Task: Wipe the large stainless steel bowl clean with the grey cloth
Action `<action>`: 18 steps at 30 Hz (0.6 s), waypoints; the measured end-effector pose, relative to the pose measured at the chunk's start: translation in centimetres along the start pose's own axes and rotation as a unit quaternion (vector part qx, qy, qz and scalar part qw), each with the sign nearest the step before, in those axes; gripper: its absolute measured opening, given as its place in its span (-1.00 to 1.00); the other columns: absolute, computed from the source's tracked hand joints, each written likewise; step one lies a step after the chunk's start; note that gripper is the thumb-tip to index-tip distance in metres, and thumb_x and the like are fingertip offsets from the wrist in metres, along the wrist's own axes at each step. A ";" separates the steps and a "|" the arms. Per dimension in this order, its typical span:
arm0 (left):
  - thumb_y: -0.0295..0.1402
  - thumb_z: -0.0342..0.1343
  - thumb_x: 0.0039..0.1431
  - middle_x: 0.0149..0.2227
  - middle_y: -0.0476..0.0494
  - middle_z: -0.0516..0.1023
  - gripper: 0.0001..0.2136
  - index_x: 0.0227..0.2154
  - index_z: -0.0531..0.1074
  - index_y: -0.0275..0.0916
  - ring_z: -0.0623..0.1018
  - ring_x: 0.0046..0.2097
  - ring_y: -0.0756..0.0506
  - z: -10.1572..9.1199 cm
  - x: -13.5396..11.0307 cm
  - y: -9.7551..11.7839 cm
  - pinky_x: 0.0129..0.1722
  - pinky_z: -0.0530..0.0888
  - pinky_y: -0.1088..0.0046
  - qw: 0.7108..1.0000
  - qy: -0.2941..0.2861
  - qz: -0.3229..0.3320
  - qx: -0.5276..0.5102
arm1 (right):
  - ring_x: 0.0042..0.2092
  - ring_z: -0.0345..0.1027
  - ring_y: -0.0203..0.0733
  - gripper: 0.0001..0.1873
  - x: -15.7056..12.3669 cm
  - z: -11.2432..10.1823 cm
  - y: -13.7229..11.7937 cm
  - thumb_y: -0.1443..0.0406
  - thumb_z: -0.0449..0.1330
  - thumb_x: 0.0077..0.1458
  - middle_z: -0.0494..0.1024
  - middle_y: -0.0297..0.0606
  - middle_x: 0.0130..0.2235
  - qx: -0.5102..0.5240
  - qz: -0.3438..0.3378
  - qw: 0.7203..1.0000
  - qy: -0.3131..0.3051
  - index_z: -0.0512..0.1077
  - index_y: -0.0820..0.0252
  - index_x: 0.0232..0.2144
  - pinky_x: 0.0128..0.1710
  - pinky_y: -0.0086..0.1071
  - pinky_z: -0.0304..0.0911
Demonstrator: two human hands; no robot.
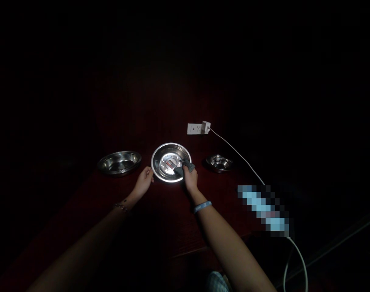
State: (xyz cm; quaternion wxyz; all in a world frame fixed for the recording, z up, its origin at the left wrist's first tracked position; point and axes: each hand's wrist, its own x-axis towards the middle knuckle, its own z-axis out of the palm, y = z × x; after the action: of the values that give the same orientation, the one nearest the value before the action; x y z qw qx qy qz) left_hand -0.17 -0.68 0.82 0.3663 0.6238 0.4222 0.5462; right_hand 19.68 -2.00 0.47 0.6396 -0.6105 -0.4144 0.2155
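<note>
A shiny round metal bowl (160, 156) is tilted toward me above the dark red table, with a small coloured label on its inner bottom. My left hand (143, 181) grips its rim at the left, fingers closed. At the bowl's lower right, my right hand (190, 177) is closed on a dark grey cloth (189, 165), which lies against the inside of the bowl and over its rim. Part of the cloth is hidden by the fingers.
A wide metal bowl (120, 162) stands on the table (173, 227) at the left, a smaller metal bowl (220, 163) at the right. Behind is a wall socket (194, 129) with a white charger (206, 126). Its cable (246, 160) runs to a blurred-out bluish object (264, 209).
</note>
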 end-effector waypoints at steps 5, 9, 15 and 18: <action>-0.33 0.00 0.16 -0.69 0.13 0.24 -0.81 -0.56 0.25 -0.20 0.29 -0.59 0.03 0.2 -0.1 0.2 -0.50 0.25 0.54 1.000 0.012 -0.008 -0.010 | -0.17 0.51 -0.07 -0.78 -0.2 -0.1 -0.3 0.21 0.16 0.02 0.64 -0.16 -0.25 0.000 0.001 1.000 -0.006 0.53 0.19 -0.33 -0.17 -0.33 0.35; -0.32 0.01 0.15 -0.69 0.14 0.24 -0.82 -0.54 0.27 -0.21 0.29 -0.60 0.04 0.3 -0.1 0.4 -0.51 0.25 0.54 1.000 0.015 -0.015 -0.021 | -0.16 0.51 -0.06 -0.77 -0.2 -0.2 -0.4 0.21 0.16 0.02 0.64 -0.17 -0.25 -0.005 0.004 1.000 -0.004 0.53 0.19 -0.32 -0.16 -0.33 0.34; -0.30 0.04 0.14 -0.70 0.15 0.25 -0.82 -0.53 0.26 -0.21 0.28 -0.61 0.05 0.2 -0.1 0.7 -0.51 0.25 0.54 0.999 0.014 -0.035 -0.022 | -0.16 0.50 -0.09 -0.77 -0.2 -0.2 -0.2 0.21 0.16 0.01 0.64 -0.18 -0.25 0.008 -0.002 1.000 -0.005 0.53 0.19 -0.32 -0.15 -0.35 0.34; -0.29 0.05 0.14 -0.70 0.15 0.24 -0.82 -0.52 0.26 -0.21 0.29 -0.61 0.04 0.2 -0.1 0.8 -0.50 0.25 0.54 0.999 0.016 -0.034 -0.023 | -0.16 0.50 -0.10 -0.76 -0.1 -0.1 -0.1 0.20 0.16 0.01 0.63 -0.19 -0.24 0.011 -0.006 1.000 -0.007 0.53 0.18 -0.31 -0.13 -0.35 0.33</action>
State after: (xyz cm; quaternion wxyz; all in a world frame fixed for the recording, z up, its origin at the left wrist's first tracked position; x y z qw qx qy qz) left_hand 0.16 -1.08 1.47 0.3921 0.5920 0.4359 0.5529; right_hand 19.70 -2.19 0.49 0.6447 -0.5995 -0.4203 0.2200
